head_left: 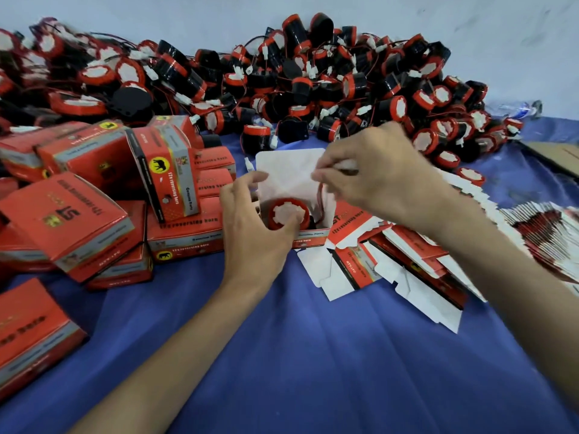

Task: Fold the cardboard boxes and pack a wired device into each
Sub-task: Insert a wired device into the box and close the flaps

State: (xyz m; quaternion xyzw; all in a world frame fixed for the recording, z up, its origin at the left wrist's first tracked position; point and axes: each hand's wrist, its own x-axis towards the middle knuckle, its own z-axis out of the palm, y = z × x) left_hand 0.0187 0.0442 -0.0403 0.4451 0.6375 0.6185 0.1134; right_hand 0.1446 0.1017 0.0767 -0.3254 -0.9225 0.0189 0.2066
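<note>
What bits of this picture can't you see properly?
Head view.
1. The end of the wire: hidden by the pinching right hand.
2. The left wall of the open box and part of the device: covered by the left hand.
3. The box at lower left: cut off by the picture's edge.
4. Small print on the closed boxes: too blurred to read.

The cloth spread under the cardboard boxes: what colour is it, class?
The cloth is plain blue, clearest in the head view.

A red cardboard box (308, 238) stands open, white lid flap raised; a red-rimmed black device (286, 217) sits inside it.
</note>
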